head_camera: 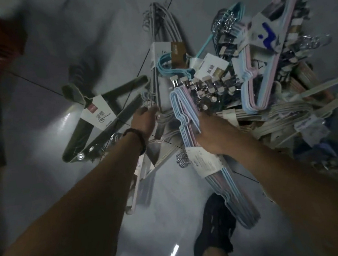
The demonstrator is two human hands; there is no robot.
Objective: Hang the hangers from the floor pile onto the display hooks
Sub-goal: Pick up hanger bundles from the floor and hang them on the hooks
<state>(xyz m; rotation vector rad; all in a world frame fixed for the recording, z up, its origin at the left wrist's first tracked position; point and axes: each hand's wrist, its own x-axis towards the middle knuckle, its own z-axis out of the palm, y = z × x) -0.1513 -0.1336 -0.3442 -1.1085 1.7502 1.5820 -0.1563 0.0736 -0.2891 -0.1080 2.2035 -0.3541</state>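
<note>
Below, both arms reach down: left hand [144, 119] clamps grey hangers [158, 49], right hand [214, 132] clamps pastel hangers [184, 113].

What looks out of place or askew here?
The hanger pile is a tangled heap on the floor, bundles crossing at all angles. A dark bundle lies off to its left. Left hand grips a grey bundle, right hand a blue-pink bundle. No damage visible.
</note>
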